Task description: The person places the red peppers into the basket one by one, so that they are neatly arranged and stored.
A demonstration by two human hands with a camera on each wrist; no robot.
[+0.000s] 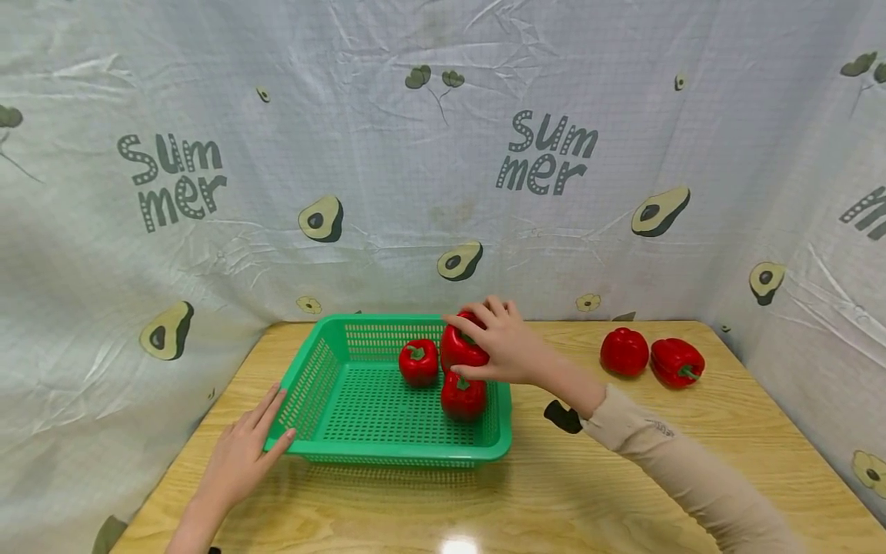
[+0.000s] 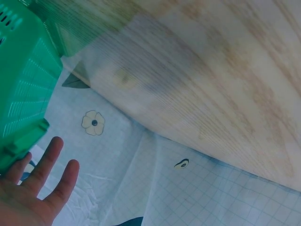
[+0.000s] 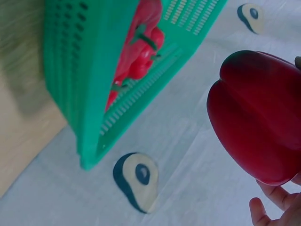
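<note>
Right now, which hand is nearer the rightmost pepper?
The right hand, holding another pepper over the basket's right end, is left of the rightmost pepper; the left hand, at the basket's left end, is farther away.

The head view is bright, with white glare toward the tabletop [image 1: 588, 485]'s near edge. Both wrist views are dimmer, bluish; in the right one the held pepper [image 3: 258, 117] looks dark, the tabletop blurred.

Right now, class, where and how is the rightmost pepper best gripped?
Grip the rightmost pepper round its broad body, probably from above and the right: it lies on its side, stem toward the near right, and another pepper sits close on its left.
</note>
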